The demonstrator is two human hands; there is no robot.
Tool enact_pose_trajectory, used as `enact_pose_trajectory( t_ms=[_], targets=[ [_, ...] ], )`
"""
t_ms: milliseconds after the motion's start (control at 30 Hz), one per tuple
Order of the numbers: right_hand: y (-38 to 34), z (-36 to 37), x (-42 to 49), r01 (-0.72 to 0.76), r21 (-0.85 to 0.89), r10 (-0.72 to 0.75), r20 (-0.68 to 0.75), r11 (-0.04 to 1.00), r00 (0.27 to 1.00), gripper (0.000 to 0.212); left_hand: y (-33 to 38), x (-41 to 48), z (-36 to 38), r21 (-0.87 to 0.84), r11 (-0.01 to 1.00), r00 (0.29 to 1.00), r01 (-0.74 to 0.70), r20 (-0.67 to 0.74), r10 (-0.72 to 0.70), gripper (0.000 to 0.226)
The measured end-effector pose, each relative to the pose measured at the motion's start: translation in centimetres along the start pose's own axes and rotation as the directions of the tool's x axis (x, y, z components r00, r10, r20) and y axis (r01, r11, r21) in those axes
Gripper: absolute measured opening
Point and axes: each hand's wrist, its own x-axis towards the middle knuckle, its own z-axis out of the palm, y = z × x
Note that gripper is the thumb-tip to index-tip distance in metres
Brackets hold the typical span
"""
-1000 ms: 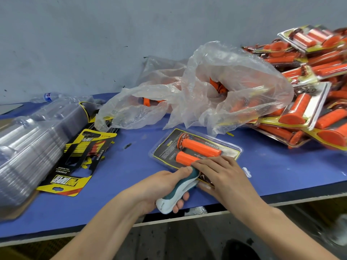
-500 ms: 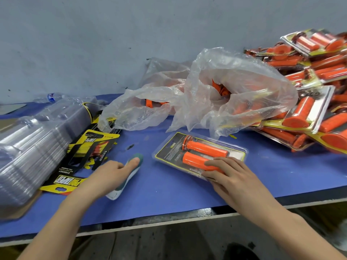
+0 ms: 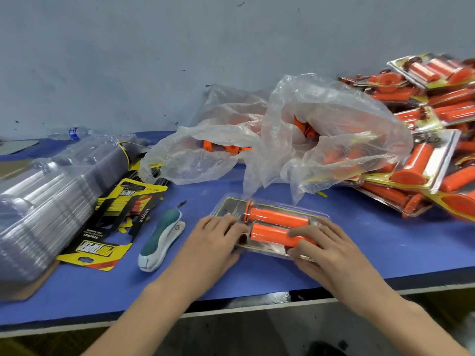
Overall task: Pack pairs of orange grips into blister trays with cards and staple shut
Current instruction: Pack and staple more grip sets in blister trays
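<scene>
A clear blister pack (image 3: 272,214) with a black-and-yellow card and two orange grips (image 3: 276,233) lies flat on the blue table near the front edge. My left hand (image 3: 213,242) grips its left end, fingers over the card. My right hand (image 3: 318,245) holds its right end, fingers across the nearer grip. A teal-and-white stapler (image 3: 160,238) lies by itself left of the pack. Printed cards (image 3: 115,222) fan out beside it, next to a long stack of empty clear trays (image 3: 43,201).
A crumpled clear plastic bag (image 3: 303,140) with loose orange grips lies behind the pack. Several finished packs (image 3: 421,150) are heaped at the right. A plastic bottle (image 3: 74,132) lies by the grey wall. The table's front edge (image 3: 257,307) runs just below my wrists.
My left hand set the stapler down at the left, let it go and came back to grip the pack's left end. My right hand stayed on the pack's right end.
</scene>
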Motion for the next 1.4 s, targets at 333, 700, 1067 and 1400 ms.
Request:
enact_pose_trajectory(
  t_ms=[333, 700, 1067, 1400],
  targets=[
    [1.1, -0.9, -0.2, -0.262, -0.186, 0.266, -0.005, 0.947, 0.964, 0.027, 2.9, -0.5, -0.6, 0.024, 0.978, 0.95, -0.209, -0.231, 0.209, 0.011],
    [1.5, -1.4, -0.3, -0.234, 0.121, 0.229, 0.057, 0.965, 0.972, 0.008, -0.6, -1.2, -0.9, 0.005, 0.971, 0.965, -0.239, -0.106, 0.238, 0.012],
    [0.7, -0.8, -0.3, -0.343, 0.505, 0.284, 0.191, 0.792, 0.939, 0.056, -0.4, -3.1, 0.2, -0.121, 0.935, 0.925, -0.333, -0.235, 0.299, 0.016],
    [2.7, 0.0, -0.2, -0.442, 0.564, 0.335, 0.289, 0.698, 0.897, 0.037, -0.8, -3.1, -0.1, -0.063, 0.947, 0.923, -0.315, -0.251, 0.291, 0.019]
  ],
)
